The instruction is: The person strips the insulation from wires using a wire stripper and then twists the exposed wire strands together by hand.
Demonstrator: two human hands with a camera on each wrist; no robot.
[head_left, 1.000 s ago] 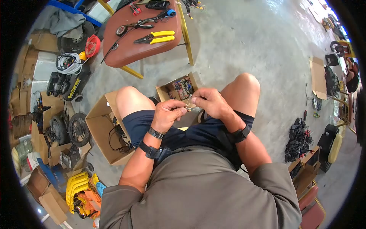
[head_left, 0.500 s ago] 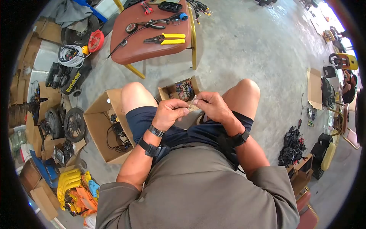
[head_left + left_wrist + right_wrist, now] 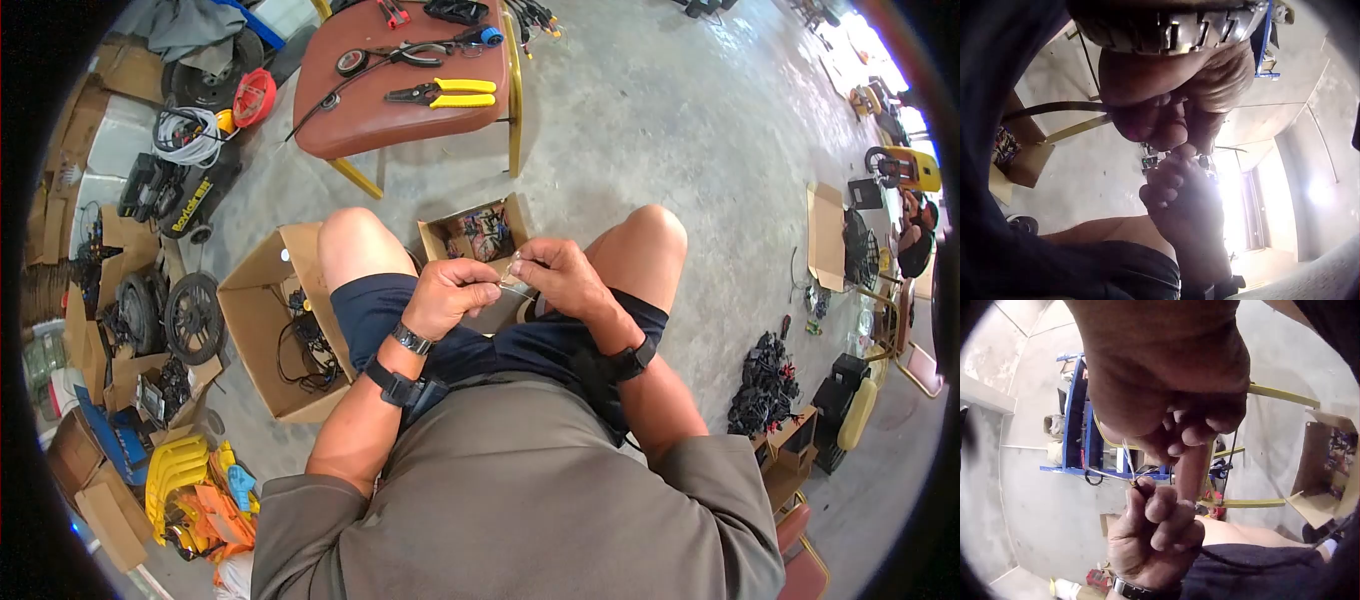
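My left hand (image 3: 437, 302): fingers pinching one slim dark cable (image 3: 1140, 487), yellowish at its tip, thin pale wires (image 3: 1127, 461) splaying from it. My right hand (image 3: 568, 284): fingers curled, pinching the wires' far ends. Beyond, between my knees: one small open carton (image 3: 440, 240).

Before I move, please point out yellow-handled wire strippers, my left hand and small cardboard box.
Yellow-handled wire strippers (image 3: 462, 87): head view, upper handle.
Left hand (image 3: 445, 298): head view, thumb side.
Small cardboard box (image 3: 436, 240): head view, left wall.

two hands (image 3: 440, 298) (image 3: 568, 282), two knees (image 3: 356, 240) (image 3: 655, 236), two pliers (image 3: 440, 94) (image 3: 418, 54), one wristwatch (image 3: 413, 341)
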